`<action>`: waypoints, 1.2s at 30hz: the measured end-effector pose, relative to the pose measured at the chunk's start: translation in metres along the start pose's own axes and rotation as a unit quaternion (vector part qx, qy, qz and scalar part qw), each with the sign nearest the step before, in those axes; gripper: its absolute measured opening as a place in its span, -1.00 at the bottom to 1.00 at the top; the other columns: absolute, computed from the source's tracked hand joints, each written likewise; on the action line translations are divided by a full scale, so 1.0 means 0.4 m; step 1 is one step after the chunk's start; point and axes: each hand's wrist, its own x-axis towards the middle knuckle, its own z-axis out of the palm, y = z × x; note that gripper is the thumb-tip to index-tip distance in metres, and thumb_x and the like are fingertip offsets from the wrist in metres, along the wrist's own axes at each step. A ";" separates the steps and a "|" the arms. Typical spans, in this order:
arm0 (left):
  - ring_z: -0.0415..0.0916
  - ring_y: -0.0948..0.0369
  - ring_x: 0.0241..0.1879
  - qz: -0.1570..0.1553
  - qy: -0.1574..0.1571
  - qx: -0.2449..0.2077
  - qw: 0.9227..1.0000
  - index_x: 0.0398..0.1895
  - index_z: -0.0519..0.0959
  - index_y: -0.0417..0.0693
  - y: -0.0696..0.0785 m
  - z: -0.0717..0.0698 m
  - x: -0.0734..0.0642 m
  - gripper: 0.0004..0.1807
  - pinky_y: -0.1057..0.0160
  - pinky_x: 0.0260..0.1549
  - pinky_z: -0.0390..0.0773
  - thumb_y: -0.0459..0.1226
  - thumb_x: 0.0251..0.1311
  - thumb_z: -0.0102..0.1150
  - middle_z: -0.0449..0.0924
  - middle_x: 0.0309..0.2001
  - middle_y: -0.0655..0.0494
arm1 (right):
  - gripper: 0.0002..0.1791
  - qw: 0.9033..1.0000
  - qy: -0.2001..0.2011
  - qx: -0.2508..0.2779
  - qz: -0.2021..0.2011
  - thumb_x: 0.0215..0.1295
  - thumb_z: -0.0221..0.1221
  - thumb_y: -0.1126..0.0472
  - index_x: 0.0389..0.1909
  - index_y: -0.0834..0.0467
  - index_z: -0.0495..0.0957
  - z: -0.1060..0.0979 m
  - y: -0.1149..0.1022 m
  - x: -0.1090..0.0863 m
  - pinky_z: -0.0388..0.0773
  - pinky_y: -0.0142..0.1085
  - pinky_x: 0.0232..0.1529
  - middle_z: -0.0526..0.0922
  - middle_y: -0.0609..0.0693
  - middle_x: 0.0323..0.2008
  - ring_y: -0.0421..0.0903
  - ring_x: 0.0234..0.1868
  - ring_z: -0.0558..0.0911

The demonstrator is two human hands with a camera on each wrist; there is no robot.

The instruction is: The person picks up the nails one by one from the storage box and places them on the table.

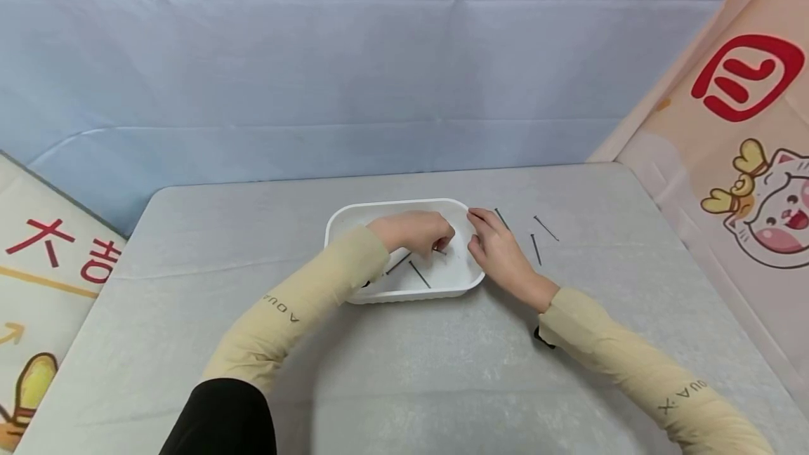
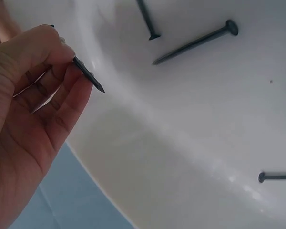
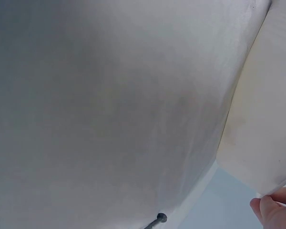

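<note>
A white tray [image 1: 455, 285] stands on the table, and dark nails lie in it. Over its inside, my left hand [image 1: 417, 232] pinches a nail [image 2: 89, 75] between thumb and fingers, its pointed end sticking out past the fingertips. Another nail [image 2: 195, 44] rests on the tray floor near that hand, with more beside it. At the tray's right rim, my right hand [image 1: 502, 255] holds the edge with thumb and fingers. In the right wrist view only a few fingers [image 3: 276, 212] show, at the edge of the white wall.
To the right of the tray, three nails lie loose on the grey table [image 1: 392, 371], one of them a slanted nail [image 1: 546, 228]. A pale blue cloth [image 1: 379, 76] hangs behind the table. Printed panels stand at left and right [image 1: 727, 181].
</note>
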 end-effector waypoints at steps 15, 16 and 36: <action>0.27 0.29 -0.45 -0.021 0.005 -0.017 1.000 -0.32 0.51 -0.14 -0.010 -0.045 -0.043 -0.75 0.42 -0.47 0.28 -0.55 -0.08 0.01 0.41 -0.44 0.17 | -0.56 1.000 -0.006 -0.003 0.006 0.09 0.00 0.48 0.05 0.52 0.38 0.000 -0.002 0.002 0.54 -0.19 -0.15 0.40 0.31 0.06 0.12 0.00 0.48; 0.28 0.28 -0.44 -0.021 0.005 -0.019 1.000 -0.31 0.51 -0.15 -0.009 -0.048 -0.046 -0.75 0.42 -0.47 0.29 -0.54 -0.08 0.01 0.42 -0.44 0.17 | -0.56 1.000 -0.007 -0.003 0.007 0.09 0.00 0.48 0.05 0.52 0.38 0.000 -0.002 0.002 0.54 -0.19 -0.15 0.40 0.31 0.06 0.12 0.00 0.48; 0.30 0.26 -0.48 -0.027 0.056 -0.073 0.995 -0.40 0.46 -0.08 -0.025 -0.080 -0.105 -0.79 0.41 -0.50 0.29 -0.53 -0.06 -0.01 0.42 -0.48 0.13 | -0.55 0.999 -0.020 0.004 0.026 0.11 0.00 0.47 0.08 0.50 0.37 -0.001 -0.003 -0.005 0.54 -0.19 -0.14 0.39 0.28 0.08 0.11 0.02 0.47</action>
